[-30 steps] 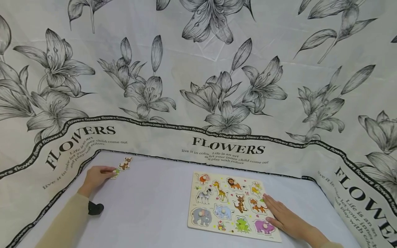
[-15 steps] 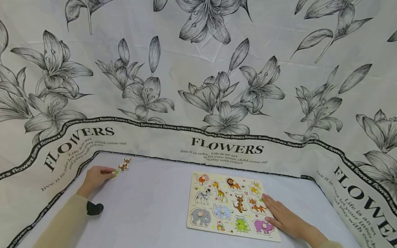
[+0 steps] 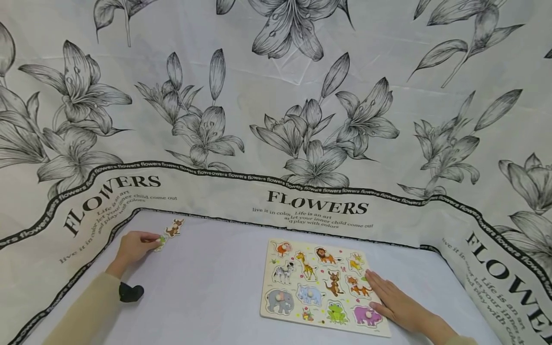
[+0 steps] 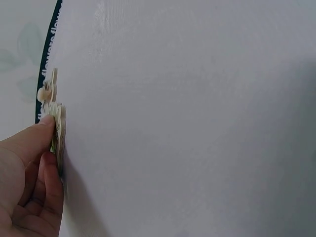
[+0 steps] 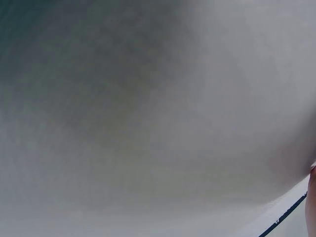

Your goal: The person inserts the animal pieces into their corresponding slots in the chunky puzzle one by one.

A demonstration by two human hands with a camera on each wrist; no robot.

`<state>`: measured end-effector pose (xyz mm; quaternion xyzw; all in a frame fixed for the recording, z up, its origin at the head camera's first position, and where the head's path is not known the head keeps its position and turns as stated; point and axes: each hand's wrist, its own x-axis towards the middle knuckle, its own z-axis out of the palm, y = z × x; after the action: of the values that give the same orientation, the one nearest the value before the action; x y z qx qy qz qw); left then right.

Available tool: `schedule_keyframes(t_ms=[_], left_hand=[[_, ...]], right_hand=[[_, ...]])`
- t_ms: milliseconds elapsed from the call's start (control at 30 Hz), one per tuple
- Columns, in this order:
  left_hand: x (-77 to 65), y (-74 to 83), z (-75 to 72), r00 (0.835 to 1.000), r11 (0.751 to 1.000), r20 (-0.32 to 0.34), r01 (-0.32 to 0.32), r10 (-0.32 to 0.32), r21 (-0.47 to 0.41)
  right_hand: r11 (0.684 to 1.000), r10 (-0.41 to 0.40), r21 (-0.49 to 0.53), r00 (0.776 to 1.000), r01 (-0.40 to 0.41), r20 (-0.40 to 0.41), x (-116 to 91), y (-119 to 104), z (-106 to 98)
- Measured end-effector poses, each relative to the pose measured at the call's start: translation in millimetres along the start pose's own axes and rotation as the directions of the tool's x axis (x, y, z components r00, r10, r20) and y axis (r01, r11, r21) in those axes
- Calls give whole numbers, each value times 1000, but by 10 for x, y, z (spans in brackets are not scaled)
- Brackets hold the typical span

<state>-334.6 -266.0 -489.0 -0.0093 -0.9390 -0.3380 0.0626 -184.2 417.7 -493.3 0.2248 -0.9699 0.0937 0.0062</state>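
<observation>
At the table's far left, my left hand [image 3: 137,248] pinches a green frog puzzle piece [image 3: 161,241] between thumb and fingers. The left wrist view shows this frog piece [image 4: 61,128] edge-on, partly covered by the thumb. Just beyond it is a brown kangaroo puzzle piece [image 3: 175,228], whose round knob [image 4: 43,95] faces left in the wrist view. My right hand [image 3: 398,303] lies with straight fingers along the right edge of the wooden animal puzzle board [image 3: 295,248]. One finger overlaps the purple hippo [image 3: 366,316]. The right wrist view is mostly blurred cloth.
The board carries several knobbed animals, such as the grey elephant [image 3: 279,302], and flat frog [image 3: 337,313] and kangaroo [image 3: 334,283] pictures. White cloth [image 3: 207,282] covers the table. A flower-printed curtain [image 3: 241,124] rises behind and at both sides. A black strap end [image 3: 131,293] hangs by the left wrist.
</observation>
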Motion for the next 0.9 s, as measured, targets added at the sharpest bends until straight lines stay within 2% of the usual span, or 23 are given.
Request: schedule_keyframes(t_ms=[333, 600, 900], left_hand=[[-36, 45, 30, 997, 998, -53, -61, 61, 9], [-126, 115, 110, 996, 1000, -83, -6, 7, 19], [-168, 236, 136, 992, 999, -122, -18, 21, 27]], right_hand=[[1000, 3, -4, 1000, -2, 3, -8, 4, 2], [1000, 7, 4, 1000, -7, 9, -7, -16, -10], [999, -40, -37, 998, 38, -50, -7, -8, 0]])
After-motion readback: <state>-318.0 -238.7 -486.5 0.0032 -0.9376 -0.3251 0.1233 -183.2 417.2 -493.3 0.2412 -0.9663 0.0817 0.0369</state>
